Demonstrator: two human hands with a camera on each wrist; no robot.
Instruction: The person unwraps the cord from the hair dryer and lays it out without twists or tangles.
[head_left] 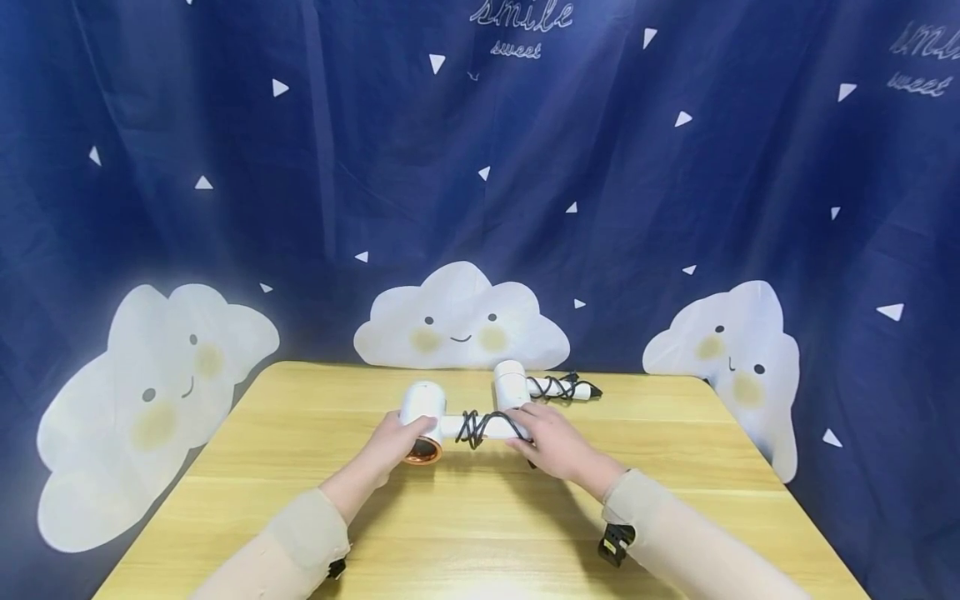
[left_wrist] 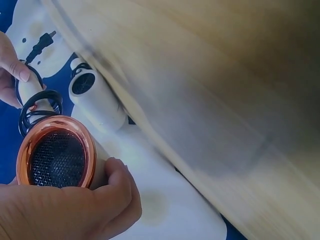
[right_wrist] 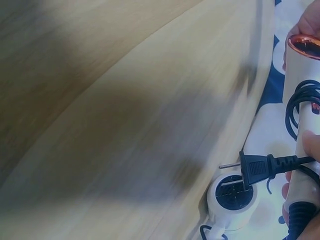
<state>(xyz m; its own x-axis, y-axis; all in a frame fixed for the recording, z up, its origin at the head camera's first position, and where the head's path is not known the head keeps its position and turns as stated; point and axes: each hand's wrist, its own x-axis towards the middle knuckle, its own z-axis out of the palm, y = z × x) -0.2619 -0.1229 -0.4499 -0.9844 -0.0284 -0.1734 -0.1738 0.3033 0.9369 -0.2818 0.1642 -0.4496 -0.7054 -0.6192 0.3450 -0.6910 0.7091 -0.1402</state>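
Observation:
Both hands hold a white hair dryer (head_left: 423, 401). My left hand (head_left: 395, 440) grips its barrel, fingers wrapped round the side in the left wrist view. A copper-coloured ring (left_wrist: 91, 161) rims the barrel's mesh-covered end, which faces the person. At the other end, my right hand (head_left: 557, 443) holds the handle, which has a black cord (head_left: 471, 430) wound round it. The two-pin plug (right_wrist: 258, 169) sticks out beside that hand in the right wrist view. Just beyond lies a second white hair dryer (head_left: 511, 382), its own cord (head_left: 558, 387) coiled round its handle.
A light wood table (head_left: 480, 517) spreads beneath the hands, its far edge close behind the second dryer. Dark blue cloth (head_left: 480, 225) printed with clouds and triangles hangs behind and along both sides. Black wrist devices (head_left: 617, 543) sit under the sleeves.

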